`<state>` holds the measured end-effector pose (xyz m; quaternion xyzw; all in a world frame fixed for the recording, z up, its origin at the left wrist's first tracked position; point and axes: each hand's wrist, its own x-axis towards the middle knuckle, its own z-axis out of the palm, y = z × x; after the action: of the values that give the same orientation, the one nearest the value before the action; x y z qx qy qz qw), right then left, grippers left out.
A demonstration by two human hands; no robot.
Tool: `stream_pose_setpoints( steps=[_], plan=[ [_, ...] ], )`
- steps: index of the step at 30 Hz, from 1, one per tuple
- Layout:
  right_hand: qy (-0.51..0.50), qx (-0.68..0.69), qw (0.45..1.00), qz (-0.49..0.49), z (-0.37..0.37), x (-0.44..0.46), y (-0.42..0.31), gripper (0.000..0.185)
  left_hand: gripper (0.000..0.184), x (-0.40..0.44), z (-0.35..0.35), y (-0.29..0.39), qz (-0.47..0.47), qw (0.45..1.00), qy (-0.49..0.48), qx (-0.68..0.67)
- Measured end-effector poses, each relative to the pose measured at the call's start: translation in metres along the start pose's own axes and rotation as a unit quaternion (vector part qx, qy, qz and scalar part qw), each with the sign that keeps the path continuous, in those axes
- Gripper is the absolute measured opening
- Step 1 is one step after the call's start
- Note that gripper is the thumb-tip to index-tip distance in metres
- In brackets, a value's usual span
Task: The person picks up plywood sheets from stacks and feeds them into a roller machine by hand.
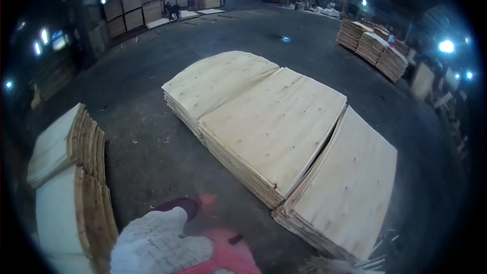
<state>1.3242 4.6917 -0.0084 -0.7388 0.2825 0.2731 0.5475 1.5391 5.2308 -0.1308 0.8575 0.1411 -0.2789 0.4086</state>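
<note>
Neither of my hands can be made out in the head view. At the bottom, left of centre, white cloth with faint grid lines [157, 243] and a pink-red garment [228, 253] fill the edge. Just beyond them on the floor side show a dark maroon shape [177, 206] and a blurred orange patch [207, 202]. Ahead lies a row of pale wood veneer stacks: a far stack [218, 78], a middle stack [279, 127] and a near right stack [350, 177]. A narrow dark gap parts the middle one from the right one.
Veneer stacks with rough brown edges [76, 187] stand at the left. More piled sheets [373, 45] are at the far right. Co-workers [173, 11] bend near tall panel piles [133, 12] at the back. Wood scraps [378, 259] lie at the lower right on the dark floor [137, 137].
</note>
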Motion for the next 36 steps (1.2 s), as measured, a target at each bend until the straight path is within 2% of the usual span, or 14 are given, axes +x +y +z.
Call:
stream_pose_setpoints(
  steps=[1, 4, 8, 9, 13, 14, 16, 20, 23, 26, 27, 28, 34, 36],
  plan=[
    [0.02, 0.01, 1.0, 0.002, -0.001, -0.013, 0.002, 0.028, 0.028, 0.008, -0.01, 0.003, -0.121, 0.982, 0.014, -0.144],
    [0.086, 0.039, 0.996, 0.006, -0.003, -0.054, 0.013, 0.028, 0.025, 0.034, -0.035, 0.015, -0.04, 0.997, -0.009, -0.065],
    [0.242, 0.121, 0.963, 0.02, 0.022, -0.172, 0.059, 0.028, 0.022, 0.053, -0.039, 0.028, 0.042, 0.918, -0.149, -0.365],
    [0.289, 0.143, 0.946, 0.029, 0.044, -0.21, 0.063, 0.028, 0.028, 0.062, -0.032, 0.038, -0.036, 0.911, -0.218, -0.347],
    [0.517, 0.221, 0.827, 0.029, 0.087, -0.325, 0.034, 0.026, 0.028, 0.113, 0.052, 0.073, 0.017, 0.925, -0.373, -0.067],
    [0.58, 0.273, 0.768, 0.012, 0.089, -0.357, 0.007, 0.025, 0.024, 0.114, 0.059, 0.079, -0.073, 0.903, -0.416, -0.08],
    [0.652, 0.319, 0.688, -0.005, 0.108, -0.4, -0.024, 0.023, 0.02, 0.104, 0.102, 0.107, -0.029, 0.893, -0.449, -0.015],
    [0.685, 0.337, 0.644, 0.036, 0.147, -0.435, 0.014, 0.023, 0.014, 0.001, 0.194, 0.208, 0.02, 0.904, -0.422, 0.065],
    [0.685, 0.356, 0.631, 0.073, 0.178, -0.434, 0.059, 0.023, 0.011, -0.011, 0.248, 0.238, 0.005, 0.835, -0.55, -0.012],
    [0.697, 0.378, 0.605, 0.074, 0.198, -0.443, 0.105, 0.024, 0.009, -0.054, 0.281, 0.248, 0.038, 0.817, -0.576, 0.0],
    [0.691, 0.383, 0.608, 0.082, 0.202, -0.449, 0.125, 0.023, 0.009, -0.071, 0.289, 0.251, 0.049, 0.811, -0.582, 0.003],
    [0.683, 0.388, 0.612, 0.089, 0.203, -0.456, 0.141, 0.022, 0.01, -0.132, 0.283, 0.26, 0.048, 0.864, -0.501, 0.027],
    [0.665, 0.298, 0.664, 0.167, 0.172, -0.507, 0.233, 0.024, 0.015, -0.31, 0.355, 0.223, 0.084, 0.833, -0.543, 0.065],
    [0.648, 0.268, 0.687, 0.192, 0.159, -0.518, 0.251, 0.025, 0.018, -0.386, 0.383, 0.24, 0.125, 0.786, -0.595, 0.117]
  ],
)
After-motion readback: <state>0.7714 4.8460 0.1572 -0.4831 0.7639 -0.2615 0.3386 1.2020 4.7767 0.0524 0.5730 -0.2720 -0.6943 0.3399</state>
